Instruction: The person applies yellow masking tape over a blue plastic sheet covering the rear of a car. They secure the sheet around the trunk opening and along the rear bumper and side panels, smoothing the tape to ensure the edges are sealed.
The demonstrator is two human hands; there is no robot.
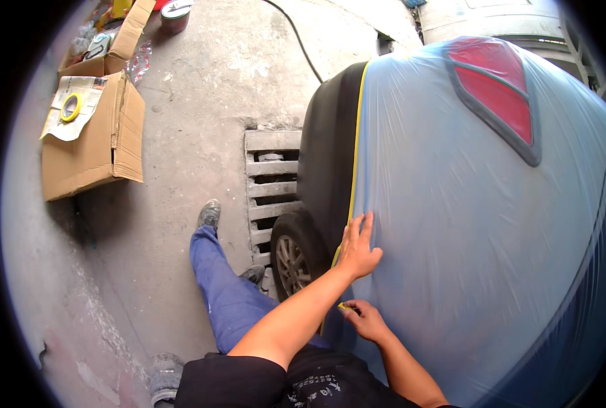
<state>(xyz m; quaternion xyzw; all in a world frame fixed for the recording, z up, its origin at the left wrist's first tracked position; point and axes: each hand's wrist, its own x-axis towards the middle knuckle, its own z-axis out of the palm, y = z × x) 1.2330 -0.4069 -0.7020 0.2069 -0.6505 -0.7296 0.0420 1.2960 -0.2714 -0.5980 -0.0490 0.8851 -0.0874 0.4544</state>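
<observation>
Right fingers [355, 304] pinch yellow tape [344, 307]; an open carton [131, 37] holds jumbled items [99, 46].

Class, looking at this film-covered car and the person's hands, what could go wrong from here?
The yellow tape pinched in the grip of the right hand might fold onto itself or stick crookedly.

The translucent plastic film is creased, so the left hand spread on it could drag it out of line.

The slotted drain cover lies close to a dark shoe, so a foot could perhaps catch in its gaps.
</observation>
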